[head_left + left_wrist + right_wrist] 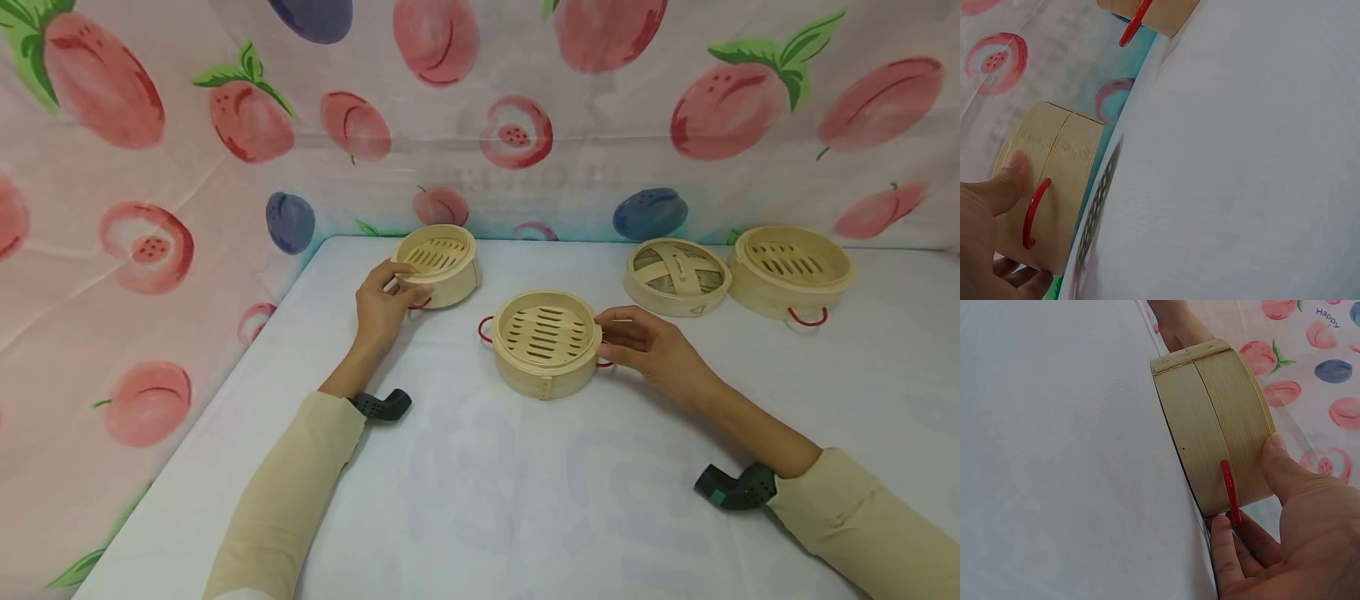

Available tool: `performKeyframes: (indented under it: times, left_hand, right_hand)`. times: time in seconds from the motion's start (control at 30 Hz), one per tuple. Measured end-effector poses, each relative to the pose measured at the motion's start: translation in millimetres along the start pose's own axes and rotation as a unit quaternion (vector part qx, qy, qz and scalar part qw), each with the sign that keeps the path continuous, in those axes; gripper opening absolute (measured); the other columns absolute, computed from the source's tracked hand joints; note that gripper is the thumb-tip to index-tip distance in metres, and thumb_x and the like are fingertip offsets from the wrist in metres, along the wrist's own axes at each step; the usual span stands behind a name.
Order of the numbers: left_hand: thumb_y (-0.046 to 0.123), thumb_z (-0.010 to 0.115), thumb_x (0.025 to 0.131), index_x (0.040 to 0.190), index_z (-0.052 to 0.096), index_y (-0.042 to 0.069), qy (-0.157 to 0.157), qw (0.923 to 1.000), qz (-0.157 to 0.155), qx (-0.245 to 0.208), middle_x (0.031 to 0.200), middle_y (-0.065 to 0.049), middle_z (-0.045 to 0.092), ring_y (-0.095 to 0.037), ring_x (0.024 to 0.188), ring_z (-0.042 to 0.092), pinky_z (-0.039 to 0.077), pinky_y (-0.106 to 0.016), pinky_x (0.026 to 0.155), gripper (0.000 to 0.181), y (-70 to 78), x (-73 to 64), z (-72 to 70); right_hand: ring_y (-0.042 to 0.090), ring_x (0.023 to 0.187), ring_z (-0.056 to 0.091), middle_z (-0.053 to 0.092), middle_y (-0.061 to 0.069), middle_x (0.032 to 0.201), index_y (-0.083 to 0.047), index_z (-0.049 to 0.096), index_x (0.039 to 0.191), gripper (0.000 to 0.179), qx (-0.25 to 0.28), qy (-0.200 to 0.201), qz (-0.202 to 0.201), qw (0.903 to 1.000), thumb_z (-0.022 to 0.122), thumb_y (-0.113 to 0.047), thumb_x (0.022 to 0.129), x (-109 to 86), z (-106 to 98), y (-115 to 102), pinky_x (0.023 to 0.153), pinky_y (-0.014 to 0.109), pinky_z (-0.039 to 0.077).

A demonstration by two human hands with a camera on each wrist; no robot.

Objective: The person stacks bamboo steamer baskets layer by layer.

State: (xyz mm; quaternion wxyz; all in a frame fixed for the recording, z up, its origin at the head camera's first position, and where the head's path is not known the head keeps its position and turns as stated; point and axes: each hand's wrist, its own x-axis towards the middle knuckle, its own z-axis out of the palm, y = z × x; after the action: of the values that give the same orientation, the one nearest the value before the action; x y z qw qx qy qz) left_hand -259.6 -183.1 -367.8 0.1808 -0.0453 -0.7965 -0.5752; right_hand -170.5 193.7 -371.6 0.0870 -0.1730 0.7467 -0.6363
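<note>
My left hand [381,307] holds a bamboo steamer basket [453,291] by its near left side, at the back left of the table. In the left wrist view, the thumb presses the wall of this bamboo steamer basket [1066,156], beside a red handle [1036,212], with the other fingers at its far side. A second bamboo steamer basket [547,333], slatted inside, stands mid-table with red handles on both sides. My right hand [651,348] grips its right side. In the right wrist view, thumb and fingers lie around the red handle [1230,490] of that basket.
Back right, a round woven bamboo lid [678,277] lies against a larger bamboo steamer basket [791,275] with a red handle. A white cloth covers the table [480,500]. Fruit-printed fabric [585,192] hangs along the back and left edges.
</note>
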Motion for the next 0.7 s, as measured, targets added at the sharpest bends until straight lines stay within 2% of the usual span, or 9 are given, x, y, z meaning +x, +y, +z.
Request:
performKeyframes:
  times: [0.23, 0.47, 0.7]
  left_hand:
    - [0.0, 0.078, 0.077, 0.104, 0.063, -0.01, -0.023, 0.9997, 0.009, -0.009, 0.134, -0.025, 0.049, -0.034, 0.124, 0.046, 0.039, -0.048, 0.103, 0.032, 42.1, -13.0, -1.1]
    - [0.007, 0.083, 0.074, 0.103, 0.067, -0.003, -0.042, 0.9981, 0.039, -0.022, 0.134, -0.015, 0.051, -0.025, 0.125, 0.046, 0.04, -0.042, 0.103, 0.034, 27.2, -7.5, 1.7]
    - [0.015, 0.083, 0.075, 0.103, 0.067, 0.003, -0.061, 0.997, 0.049, -0.005, 0.135, -0.006, 0.051, -0.015, 0.129, 0.041, 0.04, -0.036, 0.104, 0.034, 37.2, -13.2, 4.0]
  right_hand:
    - [0.018, 0.114, 0.056, 0.052, 0.02, 0.13, -0.003, 0.048, 0.129, 0.043, 0.0, -0.002, 0.0, 1.0, 0.066, -0.012, 0.092, 0.0, 0, 0, 0.082, 0.032, 0.054]
    - [0.018, 0.113, 0.057, 0.052, 0.019, 0.13, -0.003, 0.049, 0.129, 0.042, 0.001, -0.004, -0.005, 1.0, 0.066, -0.011, 0.092, 0.5, 0, 1, 0.082, 0.033, 0.054]
    - [0.019, 0.111, 0.058, 0.051, 0.021, 0.129, -0.001, 0.048, 0.129, 0.041, 0.004, -0.004, -0.011, 0.9999, 0.065, -0.009, 0.092, -0.9, 1, 0, 0.082, 0.032, 0.054]
